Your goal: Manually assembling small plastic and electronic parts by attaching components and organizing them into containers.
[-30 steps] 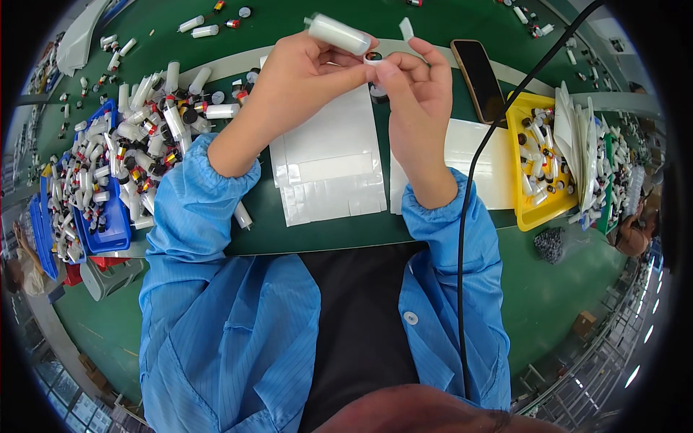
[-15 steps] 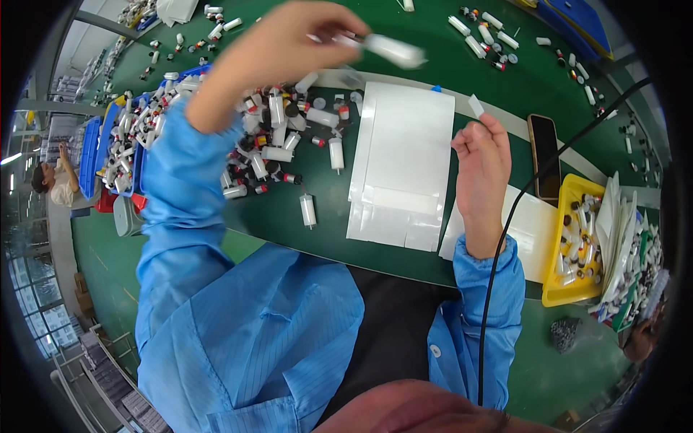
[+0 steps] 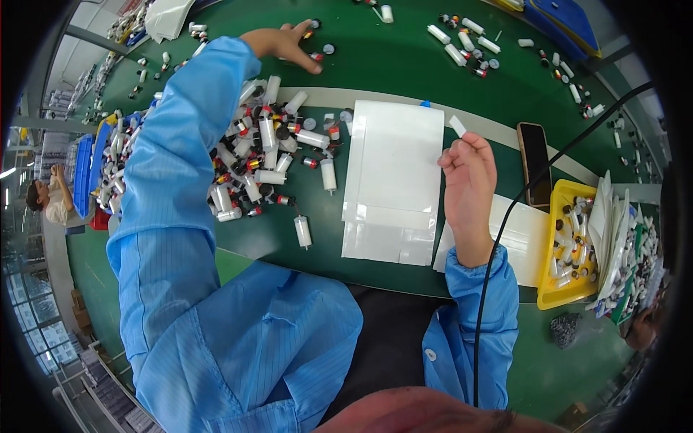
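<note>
Plainly, left hand (image 3: 289, 45) splayed — right hand (image 3: 469, 177) curled, white strip (image 3: 458, 126) at fingertip (image 3: 469, 136), grip unclear.

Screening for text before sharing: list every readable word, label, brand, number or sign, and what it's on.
No readable text.
White sheets: no print discernible.
Phone: dark face, nothing readable.
White tab at right hand: too small to tell.
Piled cylinders: any markings too small or blurred.
</note>
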{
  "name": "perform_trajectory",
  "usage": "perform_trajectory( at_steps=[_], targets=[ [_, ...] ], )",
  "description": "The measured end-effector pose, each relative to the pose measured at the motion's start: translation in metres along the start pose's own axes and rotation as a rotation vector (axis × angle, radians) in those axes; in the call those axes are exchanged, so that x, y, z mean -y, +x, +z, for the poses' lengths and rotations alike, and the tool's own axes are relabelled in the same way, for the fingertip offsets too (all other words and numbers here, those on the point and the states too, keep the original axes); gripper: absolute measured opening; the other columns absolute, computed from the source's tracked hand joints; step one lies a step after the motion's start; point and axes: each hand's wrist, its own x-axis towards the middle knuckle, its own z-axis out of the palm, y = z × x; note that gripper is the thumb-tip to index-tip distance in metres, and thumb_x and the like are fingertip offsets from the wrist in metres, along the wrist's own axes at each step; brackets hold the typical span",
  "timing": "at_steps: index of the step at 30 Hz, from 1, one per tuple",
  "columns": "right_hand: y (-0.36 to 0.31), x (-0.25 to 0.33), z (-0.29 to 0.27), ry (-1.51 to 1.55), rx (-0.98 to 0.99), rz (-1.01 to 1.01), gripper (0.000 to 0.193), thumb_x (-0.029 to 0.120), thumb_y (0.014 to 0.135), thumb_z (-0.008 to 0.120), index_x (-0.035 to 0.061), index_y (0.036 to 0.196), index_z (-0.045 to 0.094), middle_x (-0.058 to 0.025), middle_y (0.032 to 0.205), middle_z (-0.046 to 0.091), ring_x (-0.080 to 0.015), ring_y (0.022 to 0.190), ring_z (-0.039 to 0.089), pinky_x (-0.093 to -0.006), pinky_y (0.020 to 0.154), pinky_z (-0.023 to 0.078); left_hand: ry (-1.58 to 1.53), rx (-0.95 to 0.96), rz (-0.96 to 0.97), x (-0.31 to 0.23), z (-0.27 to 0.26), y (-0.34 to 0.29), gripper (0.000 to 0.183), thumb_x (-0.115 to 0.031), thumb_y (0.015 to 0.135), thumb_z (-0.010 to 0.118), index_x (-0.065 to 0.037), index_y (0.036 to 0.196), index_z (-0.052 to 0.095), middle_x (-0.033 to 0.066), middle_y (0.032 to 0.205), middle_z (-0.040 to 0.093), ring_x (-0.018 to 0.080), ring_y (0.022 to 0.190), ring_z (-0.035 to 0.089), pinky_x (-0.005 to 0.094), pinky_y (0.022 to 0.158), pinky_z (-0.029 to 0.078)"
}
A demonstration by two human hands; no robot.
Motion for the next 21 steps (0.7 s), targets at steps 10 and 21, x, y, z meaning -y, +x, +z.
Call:
perform_trajectory(
  at_steps=[10, 21],
  targets=[
    [0.002, -0.002, 0.002, 0.032, -0.015, 0.035, 0.019, 0.006, 0.093, 0.06, 0.0017, 0.111, 0.058, -0.0036, 0.09, 0.06, -0.0133, 0.083, 0.056, -0.0294, 0.08, 0.046, 0.034, -0.032, 0.3, -0.012, -0.002, 0.043, 0.054, -0.017, 0.076, 0.072, -0.001, 0.124, 0.053, 0.0111, 0.091, 0.063, 0.0256, 0.084, 0.063, 0.036, 0.075, 0.05],
    [0.003, 0.002, 0.0, 0.035, 0.011, 0.015, 0.019, 0.005, 0.094, 0.059, 0.0018, 0.112, 0.058, -0.0025, 0.092, 0.06, -0.0128, 0.083, 0.056, -0.028, 0.08, 0.046, -1.106, 0.166, 0.243, -0.179, -0.009, 0.089, 0.022, -0.022, 0.093, 0.069, -0.006, 0.105, 0.061, 0.004, 0.093, 0.055, 0.0146, 0.083, 0.057, 0.0335, 0.078, 0.054]
  ],
)
